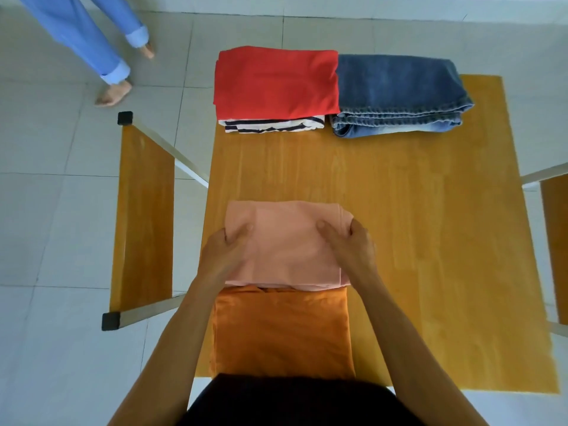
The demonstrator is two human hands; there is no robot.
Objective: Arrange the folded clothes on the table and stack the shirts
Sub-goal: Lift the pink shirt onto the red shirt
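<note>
Pink shirt (285,244) near table (399,210) edge, overlapping orange shirt (281,330). Left hand (224,250), right hand (353,244) pinch its side edges, thumbs on top. Red stack (276,83) straight ahead, far side.

red shirt (276,84), striped shirt (273,126), blue jeans (396,93), peach shirt (285,244)

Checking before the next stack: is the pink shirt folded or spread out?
Folded. The pink shirt is a compact rectangle with layered edges at its near side, gripped by the left hand and right hand.
</note>
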